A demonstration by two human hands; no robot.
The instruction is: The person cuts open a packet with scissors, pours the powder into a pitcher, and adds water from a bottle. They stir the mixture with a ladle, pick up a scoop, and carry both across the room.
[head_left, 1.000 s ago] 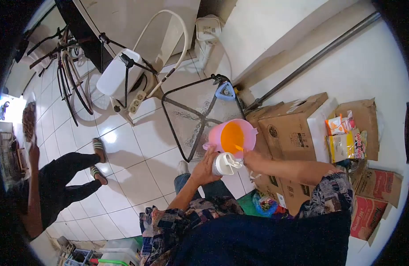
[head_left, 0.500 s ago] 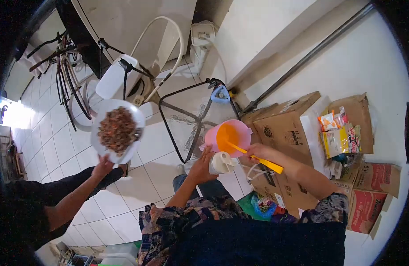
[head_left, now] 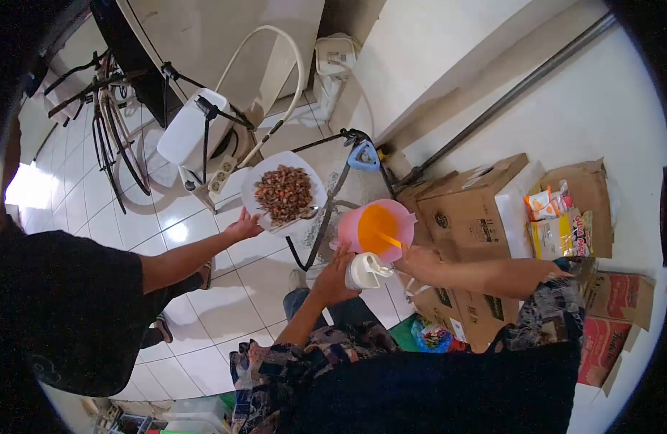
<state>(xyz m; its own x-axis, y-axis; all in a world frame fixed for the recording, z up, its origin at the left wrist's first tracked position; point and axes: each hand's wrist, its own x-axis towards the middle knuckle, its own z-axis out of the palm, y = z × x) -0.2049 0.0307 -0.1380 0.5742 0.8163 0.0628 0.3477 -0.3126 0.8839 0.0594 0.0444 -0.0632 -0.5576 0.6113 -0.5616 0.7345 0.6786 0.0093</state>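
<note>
My left hand (head_left: pixel 332 283) is closed around a white bottle with a lid (head_left: pixel 367 271), its fingertips at the near side of a pink tub (head_left: pixel 351 224). Bright orange contents (head_left: pixel 377 223) show inside the tub. My right hand (head_left: pixel 420 265) grips a yellow long-handled utensil (head_left: pixel 389 239) that reaches into the orange; its far end is hidden in there, and my hand and forearm cover the rest of the handle. Just left of the tub, another person's hand (head_left: pixel 244 226) holds a white plate (head_left: pixel 249 189) of chopped brown food (head_left: pixel 283 194) with a spoon (head_left: pixel 309 213) on it.
Beneath the tub is a glass-topped table (head_left: pixel 326 192) with a dark frame. Cardboard boxes (head_left: pixel 460 217) and food packets (head_left: pixel 554 228) stand at right. A white container (head_left: pixel 194 126), a power strip (head_left: pixel 221 177) and a bicycle (head_left: pixel 115 137) are at left on the tiled floor (head_left: pixel 196 304).
The other person has stepped in and brought the plate rightward, close to the pink tub. My right hand has shifted slightly left and down, and the yellow handle's end is now out of sight.
</note>
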